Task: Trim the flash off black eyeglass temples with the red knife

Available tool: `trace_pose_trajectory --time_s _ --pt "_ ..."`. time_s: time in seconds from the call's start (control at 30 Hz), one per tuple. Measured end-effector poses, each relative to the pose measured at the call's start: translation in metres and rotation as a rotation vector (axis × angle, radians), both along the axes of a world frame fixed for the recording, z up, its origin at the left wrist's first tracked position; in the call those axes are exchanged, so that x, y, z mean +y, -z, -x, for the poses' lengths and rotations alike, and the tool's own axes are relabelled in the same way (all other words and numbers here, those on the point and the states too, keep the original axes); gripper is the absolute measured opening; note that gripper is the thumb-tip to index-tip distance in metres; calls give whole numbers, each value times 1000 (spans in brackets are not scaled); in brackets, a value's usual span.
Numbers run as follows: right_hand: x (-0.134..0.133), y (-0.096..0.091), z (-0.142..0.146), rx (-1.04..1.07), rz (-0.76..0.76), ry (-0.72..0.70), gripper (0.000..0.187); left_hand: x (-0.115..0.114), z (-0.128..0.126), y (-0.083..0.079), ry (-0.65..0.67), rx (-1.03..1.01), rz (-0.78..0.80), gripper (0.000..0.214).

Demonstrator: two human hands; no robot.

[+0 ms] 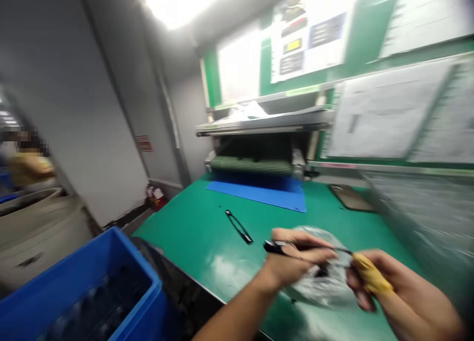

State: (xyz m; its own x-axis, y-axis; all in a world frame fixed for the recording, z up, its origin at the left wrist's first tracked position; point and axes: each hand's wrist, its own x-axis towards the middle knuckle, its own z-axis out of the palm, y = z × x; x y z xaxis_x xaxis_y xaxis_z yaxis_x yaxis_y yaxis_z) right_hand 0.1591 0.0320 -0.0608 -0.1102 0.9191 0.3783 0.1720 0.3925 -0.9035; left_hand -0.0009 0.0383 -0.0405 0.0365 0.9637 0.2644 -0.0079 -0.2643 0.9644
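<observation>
Over the green table [207,232], my left hand [292,262] is closed on a thin black strip [276,248] whose end sticks out to the left. My right hand [388,286], with a yellow finger cot on one finger, pinches the strip's other end. Both hands also press against a crumpled clear plastic bag [322,281] held between them. A second thin black strip [239,226] lies loose on the table to the left of my hands. The picture is blurred by motion.
A blue mat [259,192] lies in front of a machine with a green conveyor [252,164] at the back. A blue bin [85,291] with dark parts stands at lower left. A clear plastic sheet [422,212] hangs at right. Another person sits far left.
</observation>
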Motion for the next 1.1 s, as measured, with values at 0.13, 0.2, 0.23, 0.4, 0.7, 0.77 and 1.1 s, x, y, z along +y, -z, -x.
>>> trace_pose_trajectory --time_s 0.13,0.2,0.23,0.4,0.7,0.77,1.1 --pt "-3 -20 -40 -3 108 29 9 37 -1 9 36 23 58 31" --pt "-3 -26 -51 -20 141 -19 8 40 -1 9 147 7 118 41" --pt "-4 -30 -55 -33 157 -57 7 37 -1 7 230 2 160 45" --pt "-8 -46 -62 -78 169 -168 13 -3 -3 -5 735 36 404 71" --pt "-49 -6 -16 133 212 153 36 -51 -16 18 173 -263 48 55" --pt "-67 3 -7 65 245 111 36 -56 -20 13 49 -192 11 47" --pt "-42 46 -91 -524 141 486 13 -86 13 -22 192 -131 273 41"
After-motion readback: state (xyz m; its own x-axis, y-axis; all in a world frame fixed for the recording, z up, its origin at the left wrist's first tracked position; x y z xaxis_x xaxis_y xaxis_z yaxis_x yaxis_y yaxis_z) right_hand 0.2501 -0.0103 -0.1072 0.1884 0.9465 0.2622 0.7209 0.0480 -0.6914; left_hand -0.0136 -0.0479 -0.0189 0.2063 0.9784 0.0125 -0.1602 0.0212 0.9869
